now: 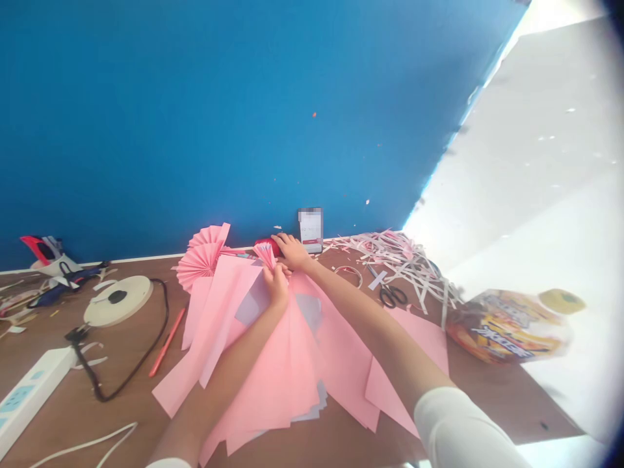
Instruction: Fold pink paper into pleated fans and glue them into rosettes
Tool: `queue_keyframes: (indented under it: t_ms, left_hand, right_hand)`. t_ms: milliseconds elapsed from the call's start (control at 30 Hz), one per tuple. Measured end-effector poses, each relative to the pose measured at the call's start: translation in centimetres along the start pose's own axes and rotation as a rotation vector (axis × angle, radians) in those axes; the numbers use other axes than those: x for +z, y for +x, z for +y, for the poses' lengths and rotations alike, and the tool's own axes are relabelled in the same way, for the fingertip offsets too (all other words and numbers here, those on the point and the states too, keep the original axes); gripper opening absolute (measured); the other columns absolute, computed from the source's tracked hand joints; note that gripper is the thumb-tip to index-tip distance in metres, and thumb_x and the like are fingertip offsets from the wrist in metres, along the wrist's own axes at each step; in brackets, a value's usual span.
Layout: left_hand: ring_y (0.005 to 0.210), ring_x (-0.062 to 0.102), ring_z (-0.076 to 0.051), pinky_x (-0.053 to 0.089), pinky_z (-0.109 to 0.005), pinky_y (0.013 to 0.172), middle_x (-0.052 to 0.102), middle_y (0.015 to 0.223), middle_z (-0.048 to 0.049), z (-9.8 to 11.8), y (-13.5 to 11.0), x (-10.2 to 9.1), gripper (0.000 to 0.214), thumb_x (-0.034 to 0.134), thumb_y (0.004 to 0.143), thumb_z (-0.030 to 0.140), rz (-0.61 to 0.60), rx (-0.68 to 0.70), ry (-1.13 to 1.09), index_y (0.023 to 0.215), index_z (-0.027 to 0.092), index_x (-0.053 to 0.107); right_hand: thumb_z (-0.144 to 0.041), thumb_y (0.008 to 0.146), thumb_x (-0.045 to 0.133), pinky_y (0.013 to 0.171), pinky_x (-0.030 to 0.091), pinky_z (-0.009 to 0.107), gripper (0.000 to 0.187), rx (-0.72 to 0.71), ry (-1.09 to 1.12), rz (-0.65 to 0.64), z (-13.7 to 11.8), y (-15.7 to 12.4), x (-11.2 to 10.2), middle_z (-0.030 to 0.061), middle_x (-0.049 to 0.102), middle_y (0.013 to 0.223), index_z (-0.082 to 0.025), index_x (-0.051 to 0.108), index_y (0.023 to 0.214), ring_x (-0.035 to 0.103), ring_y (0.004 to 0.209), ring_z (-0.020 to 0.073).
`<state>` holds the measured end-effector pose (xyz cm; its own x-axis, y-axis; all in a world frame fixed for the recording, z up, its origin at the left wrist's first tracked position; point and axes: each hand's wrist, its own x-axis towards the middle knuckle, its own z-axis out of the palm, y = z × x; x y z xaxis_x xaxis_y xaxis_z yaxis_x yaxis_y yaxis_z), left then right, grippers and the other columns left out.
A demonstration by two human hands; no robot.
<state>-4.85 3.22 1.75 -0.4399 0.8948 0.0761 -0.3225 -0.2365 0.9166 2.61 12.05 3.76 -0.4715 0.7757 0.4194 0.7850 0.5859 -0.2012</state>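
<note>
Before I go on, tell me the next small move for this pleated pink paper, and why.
Probably pinch the pleated pink paper tighter with your left hand: it fans open above those fingers, and your right hand rests by a red object, so it could steady the top.

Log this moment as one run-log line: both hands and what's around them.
left hand: holds pleated pink paper | right hand: beside red object | nearby: pink paper sheets, pink paper fans, scissors

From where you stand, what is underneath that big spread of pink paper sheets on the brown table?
Pale grey paper sheets show beneath the pink paper sheets, which lie on the brown tabletop. The middle of the pile is covered, so anything else there cannot be seen.
</note>
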Motion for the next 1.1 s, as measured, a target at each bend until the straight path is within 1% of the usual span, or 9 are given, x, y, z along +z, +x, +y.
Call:
queue_keyframes:
  t_ms: [100, 200, 333, 433, 500, 700, 867, 967, 1100]
  left_hand:
    - [0.047, 0.051, -0.007, 0.041, -0.019, 0.05, 0.053, 0.061, 0.0055, 0.0, 0.1, 0.0, 0.021, 0.051, 0.074, 0.021, 0.01, -0.003, 0.016, 0.094, 0.02, 0.046]
    - [0.049, 0.054, -0.008, 0.042, -0.02, 0.05, 0.058, 0.071, 0.0027, 0.3, 0.2, 0.1, 0.022, 0.05, 0.077, 0.023, 0.032, 0.029, 0.0, 0.097, 0.021, 0.043]
    - [0.051, 0.057, -0.009, 0.046, -0.022, 0.052, 0.062, 0.079, -0.0003, 0.6, 0.3, 0.3, 0.027, 0.052, 0.077, 0.024, 0.03, 0.052, -0.012, 0.101, 0.02, 0.042]
    - [0.053, 0.058, -0.009, 0.045, -0.021, 0.052, 0.061, 0.074, 0.0009, 0.5, 0.3, 0.3, 0.032, 0.06, 0.072, 0.024, 0.011, 0.015, -0.022, 0.1, 0.019, 0.047]
    - [0.05, 0.054, -0.008, 0.038, -0.018, 0.045, 0.059, 0.068, 0.0028, 0.4, 0.4, 0.2, 0.035, 0.065, 0.07, 0.027, -0.038, -0.04, -0.031, 0.1, 0.018, 0.051]
    - [0.037, 0.037, -0.004, 0.022, -0.017, 0.035, 0.046, 0.053, 0.0085, 0.3, 0.5, -0.1, 0.053, 0.074, 0.067, 0.05, -0.125, -0.158, -0.034, 0.103, 0.017, 0.057]
    - [0.036, 0.038, -0.005, 0.022, -0.019, 0.034, 0.046, 0.049, 0.007, 0.2, 0.4, -0.4, 0.05, 0.077, 0.063, 0.055, -0.233, -0.197, 0.051, 0.087, 0.017, 0.055]
    - [0.036, 0.039, -0.006, 0.025, -0.019, 0.035, 0.048, 0.048, 0.0048, 0.1, 0.5, -0.5, 0.045, 0.076, 0.065, 0.053, -0.292, -0.197, 0.107, 0.078, 0.016, 0.054]
    - [0.036, 0.038, -0.004, 0.026, -0.017, 0.036, 0.048, 0.048, 0.0071, 0.3, 0.5, -0.3, 0.043, 0.081, 0.062, 0.044, -0.246, -0.175, 0.132, 0.083, 0.016, 0.056]
  right_hand:
    - [-0.03, 0.083, 0.059, 0.091, 0.043, 0.043, 0.058, 0.083, -0.02, -0.004, -1.0, 0.4, 0.2, 0.0174, 0.049, 0.126, -0.015, 0.043, 0.137, 0.05, 0.107, 0.0304]
    - [-0.025, 0.084, 0.056, 0.089, 0.045, 0.041, 0.051, 0.079, 0.02, 0.001, -1.6, 0.4, 0.0, 0.0161, 0.047, 0.122, -0.016, 0.046, 0.133, 0.052, 0.1, 0.027]
    - [-0.026, 0.081, 0.06, 0.089, 0.046, 0.037, 0.058, 0.138, 0.173, 0.146, -1.1, -0.5, -1.3, 0.0138, 0.043, 0.125, -0.018, 0.042, 0.135, 0.052, 0.105, 0.0253]
    - [-0.034, 0.079, 0.064, 0.089, 0.047, 0.037, 0.063, 0.239, 0.316, 0.27, -0.6, -2.3, -2.7, 0.0127, 0.044, 0.125, -0.019, 0.04, 0.136, 0.054, 0.105, 0.0246]
    - [-0.038, 0.077, 0.066, 0.089, 0.048, 0.037, 0.064, 0.286, 0.412, 0.309, -0.5, -3.9, -3.4, 0.0121, 0.046, 0.123, -0.019, 0.043, 0.134, 0.056, 0.103, 0.0237]
    - [-0.043, 0.079, 0.066, 0.093, 0.046, 0.037, 0.056, 0.353, 0.659, 0.406, -0.9, -8.9, -4.2, 0.0111, 0.057, 0.12, -0.019, 0.049, 0.128, 0.057, 0.108, 0.0228]
    - [-0.045, 0.088, 0.056, 0.085, 0.049, 0.034, 0.044, 0.355, 0.844, 0.266, -1.5, -11.1, -4.2, 0.0058, 0.068, 0.106, -0.02, 0.054, 0.124, 0.064, 0.092, 0.0197]
    - [-0.041, 0.093, 0.049, 0.086, 0.049, 0.034, 0.041, 0.336, 0.802, 0.289, -1.6, -11.6, -4.2, 0.0061, 0.068, 0.109, -0.021, 0.051, 0.128, 0.064, 0.094, 0.0197]
    - [-0.034, 0.093, 0.048, 0.101, 0.04, 0.041, 0.037, 0.285, 0.56, 0.446, -1.6, -11.7, -4.2, 0.0126, 0.056, 0.128, -0.019, 0.051, 0.127, 0.052, 0.119, 0.024]
